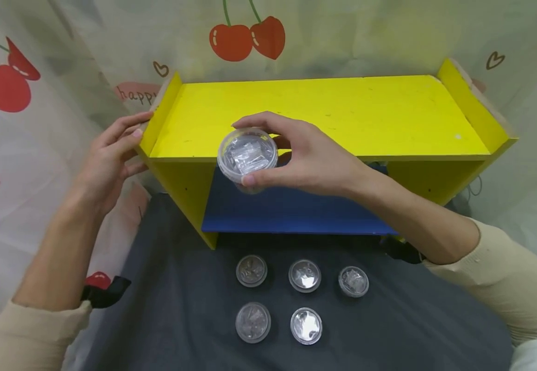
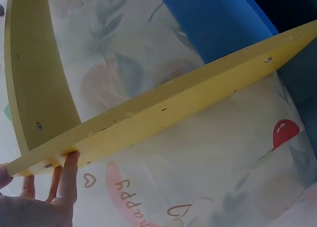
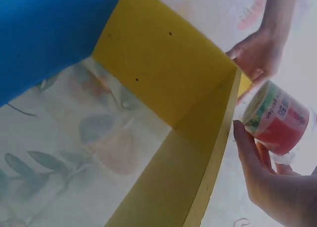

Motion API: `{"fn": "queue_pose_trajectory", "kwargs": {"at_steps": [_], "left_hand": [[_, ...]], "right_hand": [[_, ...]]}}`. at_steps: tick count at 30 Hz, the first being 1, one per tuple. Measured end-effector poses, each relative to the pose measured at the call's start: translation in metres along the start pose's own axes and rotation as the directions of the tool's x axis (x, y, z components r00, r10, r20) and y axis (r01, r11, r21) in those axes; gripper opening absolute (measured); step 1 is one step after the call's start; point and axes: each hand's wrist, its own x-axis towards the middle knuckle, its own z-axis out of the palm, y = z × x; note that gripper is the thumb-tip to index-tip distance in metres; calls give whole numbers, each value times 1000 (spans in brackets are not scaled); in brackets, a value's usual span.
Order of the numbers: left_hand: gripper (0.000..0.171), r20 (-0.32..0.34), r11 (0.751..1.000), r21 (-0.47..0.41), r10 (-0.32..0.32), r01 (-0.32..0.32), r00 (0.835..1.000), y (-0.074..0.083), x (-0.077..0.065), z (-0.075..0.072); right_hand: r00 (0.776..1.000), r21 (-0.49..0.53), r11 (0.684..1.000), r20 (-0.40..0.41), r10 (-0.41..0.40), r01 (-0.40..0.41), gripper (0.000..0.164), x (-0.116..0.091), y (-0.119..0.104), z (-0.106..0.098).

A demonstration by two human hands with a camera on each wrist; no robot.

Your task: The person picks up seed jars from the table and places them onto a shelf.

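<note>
My right hand grips a small round plastic jar by its sides, above the front edge of the yellow top of a shelf unit. Through its clear lid a shiny, crinkled wrapper shows. In the right wrist view the jar is tilted and has a red and green printed label. My left hand holds the upper left side panel of the unit. In the left wrist view its fingers press on the panel's outer face, with the thumb at the panel's end.
Several similar lidded jars stand in two rows on the dark cloth before the unit. A blue lower shelf spans between the yellow sides. Behind hangs a pale curtain printed with cherries.
</note>
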Motion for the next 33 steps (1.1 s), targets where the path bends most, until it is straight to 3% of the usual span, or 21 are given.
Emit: {"fn": "queue_pose_trajectory", "kwargs": {"at_steps": [10,22,33], "left_hand": [[44,45,1000,-10,21,-21,999,1,2,1],[44,13,1000,19,-6,6,1000,1,1,4],[46,9,1000,25,-19,19,1000,2,-1,5]], "right_hand": [[1000,60,998,-20,9,-8,66,25,-4,-3],[998,94,996,-65,-2,8,66,53,-6,2],[987,36,995,-124,99,-95,69,78,-3,5]]}}
